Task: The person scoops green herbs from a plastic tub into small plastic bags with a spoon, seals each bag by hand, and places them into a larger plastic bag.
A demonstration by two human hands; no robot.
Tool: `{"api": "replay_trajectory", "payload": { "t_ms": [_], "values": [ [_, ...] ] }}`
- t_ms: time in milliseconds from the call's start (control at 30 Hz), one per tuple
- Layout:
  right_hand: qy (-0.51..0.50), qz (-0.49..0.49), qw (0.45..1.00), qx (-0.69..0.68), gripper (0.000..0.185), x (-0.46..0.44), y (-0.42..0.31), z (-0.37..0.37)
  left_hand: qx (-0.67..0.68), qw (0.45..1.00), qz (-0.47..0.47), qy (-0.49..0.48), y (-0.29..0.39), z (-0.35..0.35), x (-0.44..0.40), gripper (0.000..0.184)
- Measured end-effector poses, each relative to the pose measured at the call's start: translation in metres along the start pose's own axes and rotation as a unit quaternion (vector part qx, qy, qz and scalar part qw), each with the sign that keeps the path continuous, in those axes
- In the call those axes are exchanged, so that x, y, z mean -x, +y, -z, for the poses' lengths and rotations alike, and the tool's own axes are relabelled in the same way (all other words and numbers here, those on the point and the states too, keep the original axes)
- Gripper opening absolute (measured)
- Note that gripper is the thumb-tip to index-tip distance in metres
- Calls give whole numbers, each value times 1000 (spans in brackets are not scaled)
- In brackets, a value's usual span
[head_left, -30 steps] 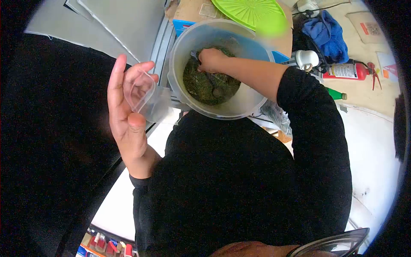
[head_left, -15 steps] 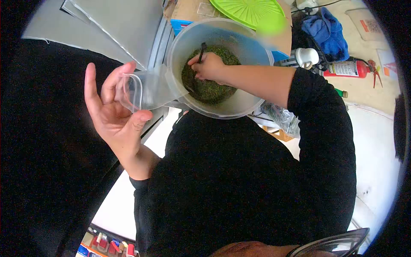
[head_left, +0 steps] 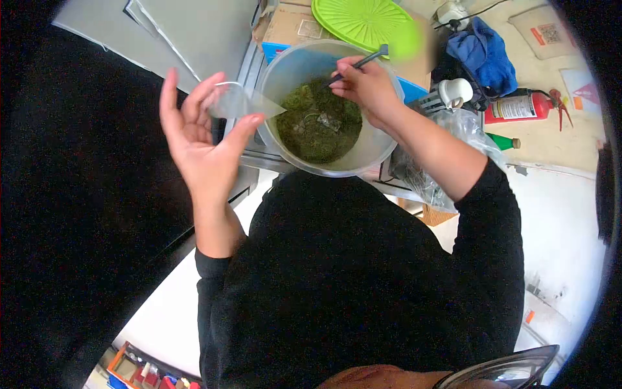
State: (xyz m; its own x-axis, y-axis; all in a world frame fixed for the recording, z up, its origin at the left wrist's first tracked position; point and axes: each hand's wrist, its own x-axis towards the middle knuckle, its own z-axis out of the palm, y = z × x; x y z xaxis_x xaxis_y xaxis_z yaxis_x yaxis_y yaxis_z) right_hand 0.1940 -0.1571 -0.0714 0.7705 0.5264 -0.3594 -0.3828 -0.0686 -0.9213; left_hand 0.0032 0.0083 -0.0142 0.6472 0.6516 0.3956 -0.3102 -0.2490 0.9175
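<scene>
At one o'clock, right hand [head_left: 370,89] pinches a dark utensil [head_left: 369,58]; at ten, left hand [head_left: 202,141] pinches a clear bag [head_left: 234,102].

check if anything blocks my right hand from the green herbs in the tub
Nothing visible: the right hand is over the open plastic tub, its dark utensil angled down toward the green herbs. The left hand holds the clear plastic pouch to one side; the green lid lies beyond the tub.
</scene>
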Motion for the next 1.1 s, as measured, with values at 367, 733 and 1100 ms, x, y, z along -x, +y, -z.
{"api": "replay_trajectory", "payload": {
  "t_ms": [367,733,1100],
  "values": [
    [79,381,920,52,16,79,-54,22,-302,935,-81,-169,-21,-78,15,113],
    [-48,647,617,445,31,112,-20,27,-302,933,-89,-173,-32,-98,29,114],
    [-8,274,858,434,43,109,2,18,-284,951,16,-125,0,-92,28,98]
  ]
}}
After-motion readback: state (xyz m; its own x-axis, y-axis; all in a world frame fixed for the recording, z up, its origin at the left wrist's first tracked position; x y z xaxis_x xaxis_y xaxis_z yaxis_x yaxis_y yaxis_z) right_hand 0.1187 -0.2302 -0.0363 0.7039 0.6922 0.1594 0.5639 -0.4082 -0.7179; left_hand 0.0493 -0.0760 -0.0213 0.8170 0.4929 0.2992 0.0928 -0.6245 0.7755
